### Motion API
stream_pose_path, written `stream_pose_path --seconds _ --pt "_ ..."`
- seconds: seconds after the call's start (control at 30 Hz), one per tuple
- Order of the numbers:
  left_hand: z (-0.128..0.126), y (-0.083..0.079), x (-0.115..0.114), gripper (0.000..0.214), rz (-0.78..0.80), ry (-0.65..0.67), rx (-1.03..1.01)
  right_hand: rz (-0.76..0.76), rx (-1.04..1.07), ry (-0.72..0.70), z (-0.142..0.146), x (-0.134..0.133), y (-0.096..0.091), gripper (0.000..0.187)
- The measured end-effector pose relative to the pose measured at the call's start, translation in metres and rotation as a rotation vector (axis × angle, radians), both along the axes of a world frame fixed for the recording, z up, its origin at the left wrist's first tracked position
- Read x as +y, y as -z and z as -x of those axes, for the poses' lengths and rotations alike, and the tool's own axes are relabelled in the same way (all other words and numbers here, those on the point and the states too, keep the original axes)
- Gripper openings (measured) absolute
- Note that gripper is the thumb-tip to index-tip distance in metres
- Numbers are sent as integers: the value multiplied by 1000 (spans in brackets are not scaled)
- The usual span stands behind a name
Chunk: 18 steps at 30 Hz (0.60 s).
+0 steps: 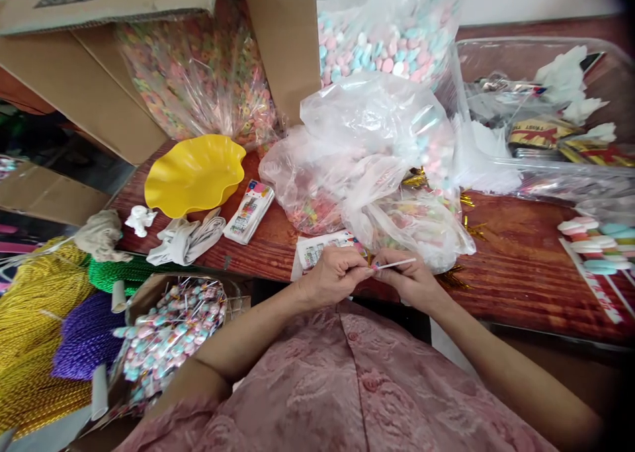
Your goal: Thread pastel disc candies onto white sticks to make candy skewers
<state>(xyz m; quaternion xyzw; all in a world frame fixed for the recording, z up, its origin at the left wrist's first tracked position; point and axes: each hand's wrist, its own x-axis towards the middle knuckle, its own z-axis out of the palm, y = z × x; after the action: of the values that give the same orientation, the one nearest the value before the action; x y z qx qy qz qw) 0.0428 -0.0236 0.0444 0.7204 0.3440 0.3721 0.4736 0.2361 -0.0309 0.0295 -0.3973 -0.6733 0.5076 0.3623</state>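
Observation:
In front of my chest, at the table's near edge, my left hand (340,276) and my right hand (409,280) meet with fingertips pinched together. Between them is a thin white lollipop stick (399,263), lying almost level and pointing right across my right fingers. Its left end, where a bit of colour shows, is mostly hidden by my fingertips. Just beyond my left hand lies a printed wrapper stack (317,248). Another stack of printed wrappers (249,212) sits farther left. Behind my hands, a clear plastic bag (417,224) holds small coloured candies.
A yellow wavy bowl (193,174) stands at left by folded white cloth gloves (186,239). Below is a carton of wrapped lollipops (173,336) beside coloured cords (86,336). Bags of pastel candies (387,48) and a clear bin (546,167) stand behind; candy sticks (595,247) lie right.

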Motion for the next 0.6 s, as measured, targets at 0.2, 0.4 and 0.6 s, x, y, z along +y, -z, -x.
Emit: stream_pose_path --seconds 0.2,0.4,0.6 --pt "9 -14 6 28 869 351 -116 -1069 -294 -229 -13 -3 -23 23" --pt "10 -9 7 21 1197 540 -45 -1284 -323 -435 -11 -9 -40 25" --pt "7 -11 11 20 1100 697 30 -1219 -423 -531 -5 -8 -44 25"
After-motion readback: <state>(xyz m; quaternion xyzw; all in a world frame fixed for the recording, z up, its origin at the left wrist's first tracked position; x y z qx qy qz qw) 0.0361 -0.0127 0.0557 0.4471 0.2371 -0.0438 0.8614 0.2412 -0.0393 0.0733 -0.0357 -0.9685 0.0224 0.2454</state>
